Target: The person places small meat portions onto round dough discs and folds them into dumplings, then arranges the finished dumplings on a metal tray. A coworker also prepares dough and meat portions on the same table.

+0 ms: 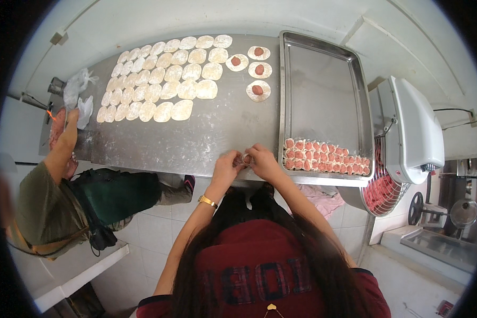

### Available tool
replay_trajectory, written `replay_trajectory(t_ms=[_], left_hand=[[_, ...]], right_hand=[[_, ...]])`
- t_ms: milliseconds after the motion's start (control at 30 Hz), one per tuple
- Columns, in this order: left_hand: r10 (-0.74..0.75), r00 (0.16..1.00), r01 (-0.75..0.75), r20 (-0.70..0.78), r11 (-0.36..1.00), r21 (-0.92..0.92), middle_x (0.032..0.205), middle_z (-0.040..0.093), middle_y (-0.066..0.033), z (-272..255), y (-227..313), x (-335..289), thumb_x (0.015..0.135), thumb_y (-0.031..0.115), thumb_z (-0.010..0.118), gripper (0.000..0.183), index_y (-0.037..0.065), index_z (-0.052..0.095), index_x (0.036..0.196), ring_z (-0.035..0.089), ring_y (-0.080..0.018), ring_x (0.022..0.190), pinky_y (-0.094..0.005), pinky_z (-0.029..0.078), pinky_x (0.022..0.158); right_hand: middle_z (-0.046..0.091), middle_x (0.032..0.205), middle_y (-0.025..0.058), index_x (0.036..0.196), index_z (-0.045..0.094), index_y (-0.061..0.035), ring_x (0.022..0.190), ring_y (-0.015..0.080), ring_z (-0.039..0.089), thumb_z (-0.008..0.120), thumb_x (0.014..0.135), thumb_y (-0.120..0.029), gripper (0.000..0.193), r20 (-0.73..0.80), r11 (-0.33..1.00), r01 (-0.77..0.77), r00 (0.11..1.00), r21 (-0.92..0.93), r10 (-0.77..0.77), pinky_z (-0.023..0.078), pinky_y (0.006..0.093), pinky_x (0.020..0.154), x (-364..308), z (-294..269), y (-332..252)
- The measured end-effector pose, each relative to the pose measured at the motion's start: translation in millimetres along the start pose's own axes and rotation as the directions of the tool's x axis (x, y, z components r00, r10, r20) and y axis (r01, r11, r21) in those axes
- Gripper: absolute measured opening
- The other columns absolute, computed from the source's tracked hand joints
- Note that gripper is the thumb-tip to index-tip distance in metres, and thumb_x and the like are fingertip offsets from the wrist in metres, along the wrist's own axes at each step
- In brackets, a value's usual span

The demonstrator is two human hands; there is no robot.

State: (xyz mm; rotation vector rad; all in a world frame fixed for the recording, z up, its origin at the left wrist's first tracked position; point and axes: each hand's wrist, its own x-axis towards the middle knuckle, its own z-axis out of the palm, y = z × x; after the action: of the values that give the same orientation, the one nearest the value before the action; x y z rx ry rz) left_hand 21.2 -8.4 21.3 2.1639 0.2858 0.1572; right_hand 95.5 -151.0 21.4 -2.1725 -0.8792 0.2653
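Over the front edge of the steel table, my left hand (227,165) and my right hand (263,162) meet around one small meat dumpling (246,159). The fingers of both are closed on its dough, and a little pink filling shows between them. Up the table, four flat round wrappers each bear a lump of pink meat, such as this filled wrapper (258,90). Rows of plain floured wrappers (206,89) cover the far left. Beside my right hand, open-topped dumplings (323,157) stand in tight rows at the near end of a large metal tray (284,95).
The floured steel table (159,143) runs to the left, where a co-worker's arm (64,140) reaches beside white plastic bags (78,87). Right of the tray is a white mixer (408,124) with a wire guard over a bowl of pink meat (380,193). A pink cloth (320,200) hangs below.
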Motion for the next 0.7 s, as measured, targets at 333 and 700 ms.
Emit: replay_trajectory(t_ms=[333, 700], left_hand=[[0.023, 0.999, -0.023, -0.024, 1.000, 0.014, 0.085, 0.066, -0.0142, -0.5, -1.5, 0.1, 0.070, 0.003, 0.070, 0.026, 0.001, 0.061, 0.094, 0.065, -0.0272, 0.079, -0.0353, 0.051, 0.070], [0.000, 0.999, 0.001, -0.039, 0.999, 0.044, 0.086, 0.067, -0.0138, -0.7, -3.9, 0.4, 0.069, 0.001, 0.071, 0.029, 0.001, 0.061, 0.096, 0.065, -0.0276, 0.080, -0.0354, 0.052, 0.071]], right_hand=[[0.056, 0.086, 0.0151, 0.090, 0.061, -0.0021, 0.083, 0.0372, 0.057, 0.057, 0.072, 0.001, 0.019, -0.026, 1.000, 0.004, 1.000, -0.012, -0.004, 0.047, 0.0446, 0.071, 4.2, 5.8, 2.3], [0.057, 0.089, 0.0132, 0.088, 0.061, -0.0025, 0.083, 0.0366, 0.058, 0.056, 0.069, 0.003, 0.020, -0.081, 0.997, -0.032, 0.996, -0.067, 0.026, 0.048, 0.0442, 0.071, 3.1, 8.7, -2.6]])
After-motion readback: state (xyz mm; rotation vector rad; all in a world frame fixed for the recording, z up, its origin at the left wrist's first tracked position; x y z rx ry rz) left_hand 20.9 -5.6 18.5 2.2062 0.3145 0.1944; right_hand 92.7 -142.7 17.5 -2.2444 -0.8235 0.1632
